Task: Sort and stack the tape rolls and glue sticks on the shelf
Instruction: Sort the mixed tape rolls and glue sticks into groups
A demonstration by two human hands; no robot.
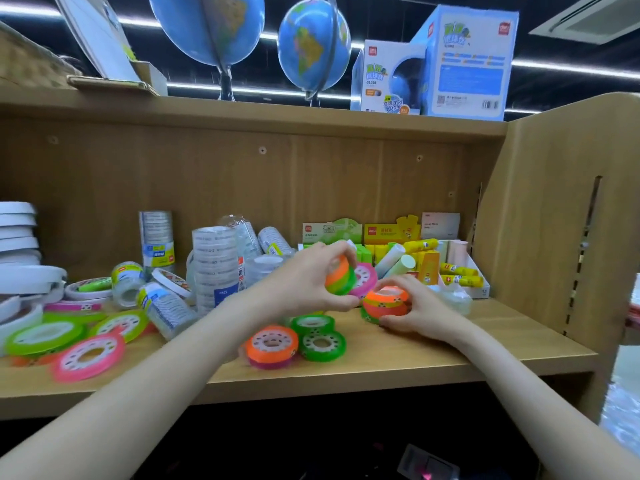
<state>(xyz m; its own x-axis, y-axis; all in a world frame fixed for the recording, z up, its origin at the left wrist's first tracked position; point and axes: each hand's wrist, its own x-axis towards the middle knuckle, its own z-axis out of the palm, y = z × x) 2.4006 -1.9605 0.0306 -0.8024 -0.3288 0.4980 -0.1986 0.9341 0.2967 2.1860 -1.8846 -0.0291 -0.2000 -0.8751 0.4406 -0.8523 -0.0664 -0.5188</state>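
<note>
Wooden, pale and laminated, the shelf [433, 344] carries a clutter of tape rolls and, at its back right, white cardboard display boxes [479, 271] holding glue sticks. In those boxes, yellow-labelled glue sticks [459, 271] lie on their sides with their long axes running roughly left to right, while pale green and white capped sticks [393, 259] lean diagonally, caps up toward the right; green and yellow printed header cards [360, 232] stand upright behind them. The left hand [311, 282] is curled around a short stack of neon tape rolls, orange over green with a pink roll at its end [349, 277], held clear of the shelf board and tipped so the stack's axis points up and to the right, the pink roll's white hub facing the camera. The right hand [414, 306] cups a second stack of orange and green neon rolls [384, 303], which looks to rest on the board with its axis upright, fingers wrapped round its near side. The two stacks sit just beside each other. Nearer the shelf's front edge, an orange roll stacked on a pink one [272, 346] and two green rolls [320, 336] lie flat, holes upward. Farther left lie larger flat green and pink rolls [86, 355], shrink-wrapped tubes of clear tape [213, 265], some standing and some toppled, and a pile of white tape rolls [19, 237] at the far left edge.
</note>
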